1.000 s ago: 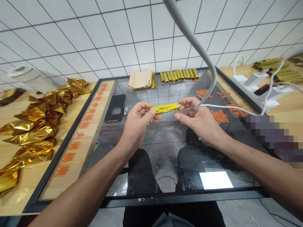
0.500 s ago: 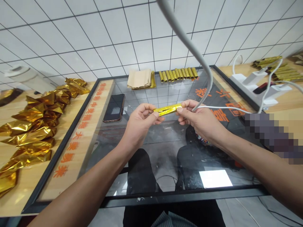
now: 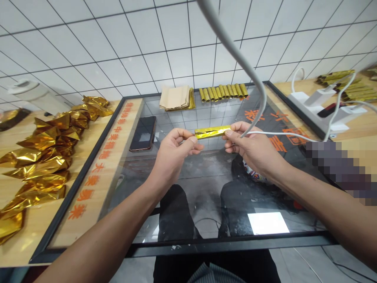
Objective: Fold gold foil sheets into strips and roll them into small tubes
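Note:
A narrow gold foil strip (image 3: pixel 212 132), folded with a seam along its length, is held level above the glass tabletop. Its left end is pinched between the thumb and fingers of my left hand (image 3: pixel 179 147). The thumb and fingers of my right hand (image 3: pixel 246 143) grip its right end. Beyond the hands, a row of several rolled gold tubes (image 3: pixel 223 92) lies near the back edge of the glass. To the left of that row sits a stack of brown paper sheets (image 3: pixel 174 98) with gold foil showing at its right side.
A phone (image 3: pixel 143 133) lies left of my hands. Several shiny gold foil pieces (image 3: pixel 47 157) cover the left side. A white power strip (image 3: pixel 316 106) stands at the right, and a thick grey cable (image 3: pixel 235 55) hangs in front.
The gold strip and my right hand have shifted slightly right. More of the strip shows between my hands, and it lies more level.

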### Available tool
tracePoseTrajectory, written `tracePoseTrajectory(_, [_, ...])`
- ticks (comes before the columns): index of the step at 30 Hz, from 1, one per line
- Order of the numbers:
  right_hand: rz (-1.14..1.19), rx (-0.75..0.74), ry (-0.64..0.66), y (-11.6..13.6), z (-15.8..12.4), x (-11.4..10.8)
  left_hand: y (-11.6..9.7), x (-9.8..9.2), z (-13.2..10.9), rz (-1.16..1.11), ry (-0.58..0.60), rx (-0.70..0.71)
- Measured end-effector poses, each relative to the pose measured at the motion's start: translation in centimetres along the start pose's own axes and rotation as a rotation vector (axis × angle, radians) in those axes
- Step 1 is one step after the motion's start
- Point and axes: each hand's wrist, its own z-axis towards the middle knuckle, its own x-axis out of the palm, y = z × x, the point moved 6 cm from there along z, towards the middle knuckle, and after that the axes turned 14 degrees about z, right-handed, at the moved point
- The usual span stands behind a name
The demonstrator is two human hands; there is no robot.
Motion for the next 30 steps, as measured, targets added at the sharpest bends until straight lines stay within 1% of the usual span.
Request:
tracePoseTrajectory(6, [-0.033, 0.003, 0.021, -0.3, -0.2, 0.1, 0.5, 0.3, 0.1, 0.006, 0.024, -0.027])
tracePoseTrajectory(9, [-0.093, -0.034, 0.031, -0.3, -0.3, 0.1, 0.5, 0.3, 0.1, -0.002, 0.026, -0.019])
tracePoseTrajectory(11, [-0.162, -0.098, 0.046, -0.1, -0.3, 0.1, 0.4, 0.3, 0.2, 0.003, 0.025, -0.008])
tracePoseTrajectory(15, [-0.304, -0.277, 0.104, 0.7, -0.4, 0.6, 0.3, 0.2, 0.2, 0.024, 0.017, 0.014])
tracePoseTrajectory(18, [-0.366, -0.362, 0.108, 1.1, -0.7, 0.9, 0.2, 0.2, 0.1, 0.035, 0.023, 0.02])
tracePoseTrajectory(24, [-0.458, -0.384, 0.137, 1.2, -1.1, 1.1, 0.4, 0.5, 0.1, 0.077, 0.033, 0.028])
tracePoseTrajectory(30, [-0.545, -0.432, 0.138, 1.2, -1.0, 0.9, 0.7, 0.7, 0.2, 0.167, 0.045, 0.08])
